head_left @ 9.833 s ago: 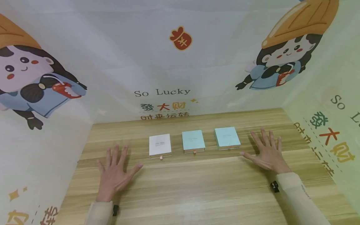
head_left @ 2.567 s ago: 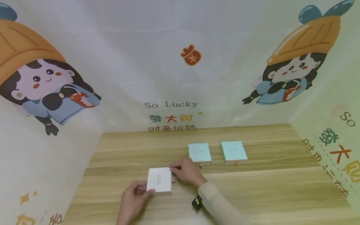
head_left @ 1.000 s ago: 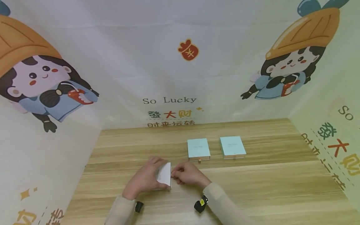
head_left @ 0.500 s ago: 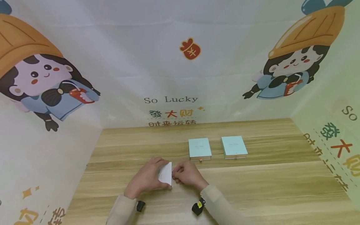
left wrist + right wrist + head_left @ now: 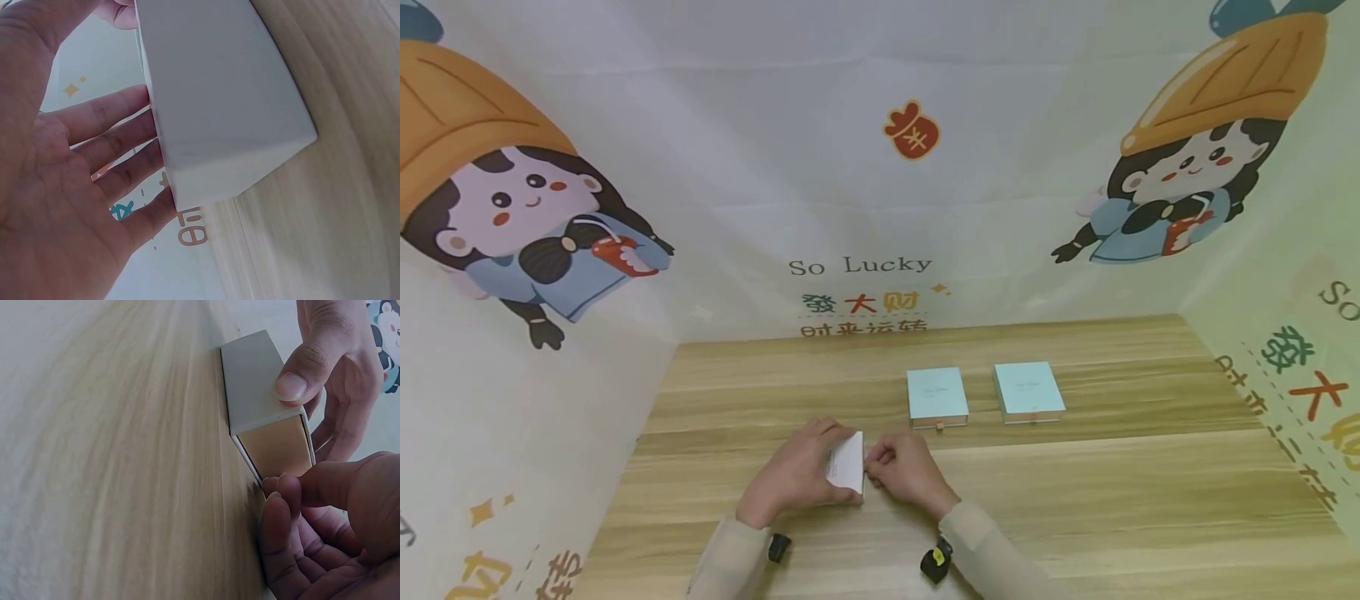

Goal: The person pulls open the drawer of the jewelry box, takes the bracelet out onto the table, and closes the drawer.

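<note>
In the head view, my left hand [image 5: 799, 468] grips a small white drawer box [image 5: 847, 463] from above, thumb on its near side and fingers on the far side. The left wrist view has the box's plain white side [image 5: 225, 94] large, fingertips lying along its edge. At the box's right end my right hand [image 5: 910, 468] pinches with thumb and index finger. The right wrist view puts that pinch at the orange-tan drawer front [image 5: 278, 450], which looks flush with the sleeve. The pull tab itself is hidden by the fingers.
Two pale teal drawer boxes lie farther back on the wooden table [image 5: 1112, 500]: one [image 5: 937, 393] with its orange tab facing me, the other [image 5: 1028, 388] to its right. A printed cloth [image 5: 760, 167] rises behind and at both sides.
Earlier both hands lay spread on the table. The white box has come nearer and turned, tab end to the right, and both hands have taken hold. Over the last second almost nothing moved.
</note>
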### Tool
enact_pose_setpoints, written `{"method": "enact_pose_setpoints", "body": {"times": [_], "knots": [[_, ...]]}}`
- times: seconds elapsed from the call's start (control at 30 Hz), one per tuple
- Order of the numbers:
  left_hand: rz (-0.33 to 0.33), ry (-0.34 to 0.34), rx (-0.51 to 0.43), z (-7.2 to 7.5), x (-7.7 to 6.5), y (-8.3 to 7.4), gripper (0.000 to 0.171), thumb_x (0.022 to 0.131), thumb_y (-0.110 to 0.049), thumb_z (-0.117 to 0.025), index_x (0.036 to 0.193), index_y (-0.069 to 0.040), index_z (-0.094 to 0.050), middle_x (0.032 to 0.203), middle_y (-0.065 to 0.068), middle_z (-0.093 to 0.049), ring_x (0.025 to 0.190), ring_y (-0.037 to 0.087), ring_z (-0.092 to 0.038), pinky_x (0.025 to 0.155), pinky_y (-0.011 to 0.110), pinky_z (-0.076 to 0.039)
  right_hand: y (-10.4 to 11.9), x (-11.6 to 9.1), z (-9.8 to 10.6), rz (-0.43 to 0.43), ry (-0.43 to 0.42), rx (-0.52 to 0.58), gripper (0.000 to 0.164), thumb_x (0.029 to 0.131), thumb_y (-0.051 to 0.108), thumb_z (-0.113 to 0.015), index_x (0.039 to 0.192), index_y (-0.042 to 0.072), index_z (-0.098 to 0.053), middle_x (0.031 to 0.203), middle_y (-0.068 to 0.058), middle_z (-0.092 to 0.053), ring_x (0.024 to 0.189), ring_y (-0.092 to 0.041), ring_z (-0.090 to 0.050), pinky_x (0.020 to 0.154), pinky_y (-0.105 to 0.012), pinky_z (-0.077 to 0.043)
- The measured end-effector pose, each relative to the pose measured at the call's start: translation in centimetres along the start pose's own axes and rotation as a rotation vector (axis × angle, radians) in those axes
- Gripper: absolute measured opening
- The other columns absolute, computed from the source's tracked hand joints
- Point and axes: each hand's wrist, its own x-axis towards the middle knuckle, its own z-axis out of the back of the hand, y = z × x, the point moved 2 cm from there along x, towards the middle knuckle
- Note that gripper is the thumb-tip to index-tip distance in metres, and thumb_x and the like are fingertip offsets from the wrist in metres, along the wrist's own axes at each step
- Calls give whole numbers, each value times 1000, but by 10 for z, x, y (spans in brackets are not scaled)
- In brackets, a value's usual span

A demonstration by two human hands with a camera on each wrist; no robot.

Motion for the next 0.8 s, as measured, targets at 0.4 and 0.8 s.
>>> {"method": "enact_pose_setpoints", "body": {"times": [0.4,0.8], "knots": [[-6,38,24,-3,-2,1,90,69,-49,-92,141,-8,-58,132,2,-62,122,21,-54,103,44,-50,3,-2,2,4,15,19,9,91,3,-71,83,3,-73,73,-7,-72,62,-12,-67,55,-19,-53],[-23,28,62,-3,-1,1,90,68,-51,-91,140,-10,-58,130,2,-62,120,21,-55,101,44,-50,1,-4,6,13,12,-24,8,89,2,-73,81,3,-72,72,-6,-71,61,-9,-65,55,-19,-52]]}}
